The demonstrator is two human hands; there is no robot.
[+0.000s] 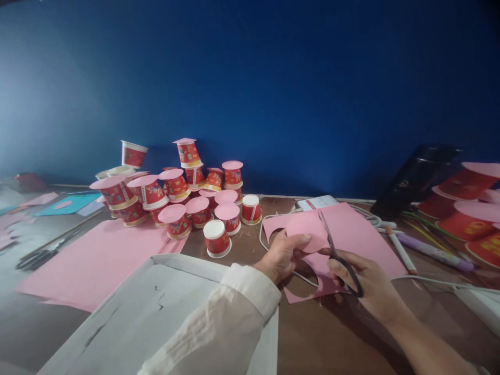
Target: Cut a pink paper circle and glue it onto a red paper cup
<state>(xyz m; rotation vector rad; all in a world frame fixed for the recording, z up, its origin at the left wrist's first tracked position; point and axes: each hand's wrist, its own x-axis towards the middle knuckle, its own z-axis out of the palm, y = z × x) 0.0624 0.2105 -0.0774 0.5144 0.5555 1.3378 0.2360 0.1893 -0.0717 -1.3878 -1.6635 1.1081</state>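
Note:
Between its thumb and fingers, my left hand (283,255) pinches a roundish piece of pink paper (307,229). My right hand (367,278) is closed around the black handles of a pair of scissors (328,234), whose blades point away from me along the right edge of that piece. Beneath both hands lies a pink sheet with round holes cut out of it (299,297). Behind it rests a larger pink sheet (363,237). Whether the blades are on the paper's edge or just beside it I cannot tell.
Left of my hands stand several upturned red paper cups (216,239), many topped with pink discs. A white sheet (187,307) and pink paper (113,255) lie at left, near other scissors (42,255). A phone (318,202), white cable (429,281), marker (402,250) and black bottle (414,179) are around.

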